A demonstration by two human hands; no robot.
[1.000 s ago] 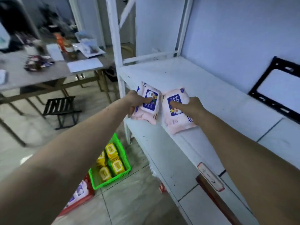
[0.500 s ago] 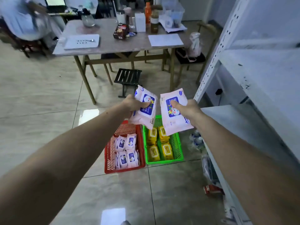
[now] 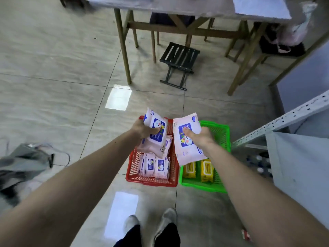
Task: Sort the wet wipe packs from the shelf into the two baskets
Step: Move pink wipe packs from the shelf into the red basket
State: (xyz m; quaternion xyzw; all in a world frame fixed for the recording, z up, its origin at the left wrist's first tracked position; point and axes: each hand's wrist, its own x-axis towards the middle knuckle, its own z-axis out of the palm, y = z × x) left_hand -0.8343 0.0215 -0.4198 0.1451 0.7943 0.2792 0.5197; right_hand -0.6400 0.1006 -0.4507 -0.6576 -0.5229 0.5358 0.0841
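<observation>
My left hand grips a pink wet wipe pack with a blue label, held over the red basket. My right hand grips a second pink pack, which hangs over the gap between the red basket and the green basket. Several pink packs lie in the red basket. Yellow packs lie in the green basket. Both baskets stand side by side on the tiled floor in front of my feet.
The white shelf frame and its lower board stand at the right. A wooden table with a small black folding stool beneath it is ahead. A grey garment with cables lies on the floor at the left.
I turned from the shelf with both packs and now look down over the baskets. Both hands have carried the packs lower, above the baskets.
</observation>
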